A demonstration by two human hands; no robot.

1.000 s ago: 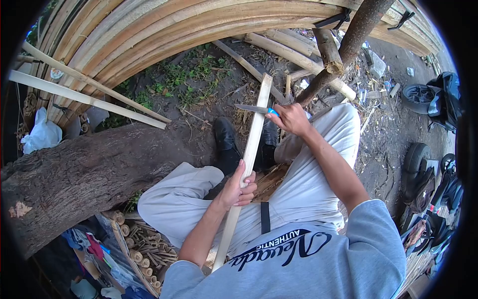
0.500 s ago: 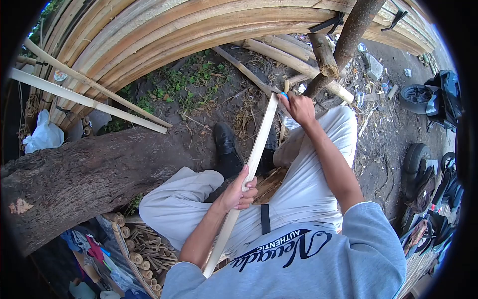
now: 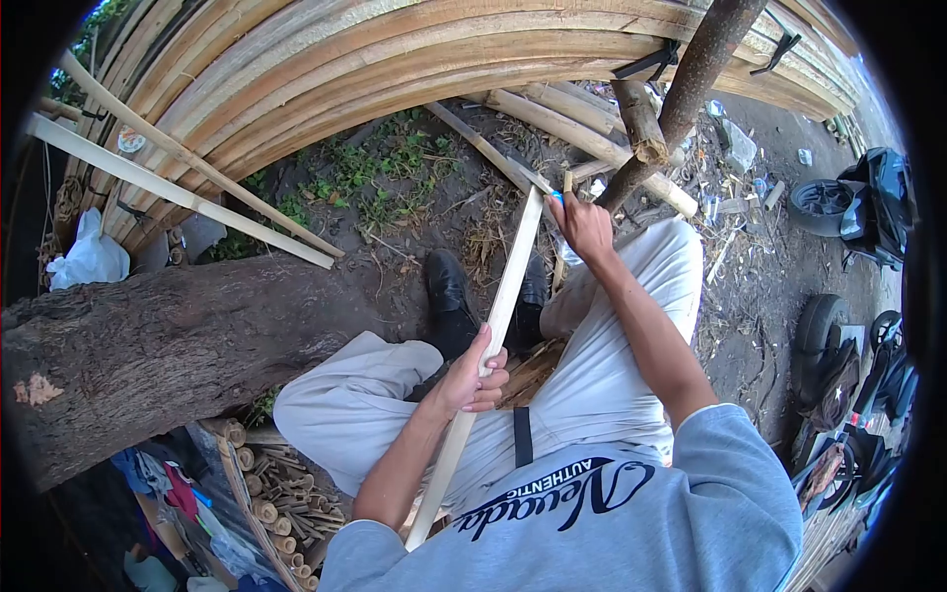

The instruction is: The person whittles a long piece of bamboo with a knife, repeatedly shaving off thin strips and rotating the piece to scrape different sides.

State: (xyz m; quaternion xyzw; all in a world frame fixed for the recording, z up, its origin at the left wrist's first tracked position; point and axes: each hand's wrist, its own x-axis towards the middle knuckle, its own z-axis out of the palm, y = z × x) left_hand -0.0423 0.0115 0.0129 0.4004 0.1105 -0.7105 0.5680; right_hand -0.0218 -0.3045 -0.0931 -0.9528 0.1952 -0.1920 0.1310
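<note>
A long, pale bamboo strip (image 3: 513, 266) runs slantwise from beside my shirt to beyond my shoes. My left hand (image 3: 474, 379) is wrapped round it near the middle, over my lap. At the strip's far end, my right hand (image 3: 586, 229) is closed round what looks like a knife (image 3: 555, 196) with a blue handle. Most of that handle is hidden by the fingers. Its dark blade seems to lie against or just past the strip's tip; exact contact is hard to make out.
Stacked bamboo slats (image 3: 395, 64) curve across the back, with a wooden post (image 3: 708, 64) in front. A thick log (image 3: 168, 345) lies at left, with two loose strips above it. Bamboo offcuts (image 3: 286, 518) fill a container at lower left. A motorbike (image 3: 873, 202) stands at right.
My right hand has shifted slightly left and toward me, with the blue handle, at the strip's tip. My left hand keeps its hold in nearly the same place.
</note>
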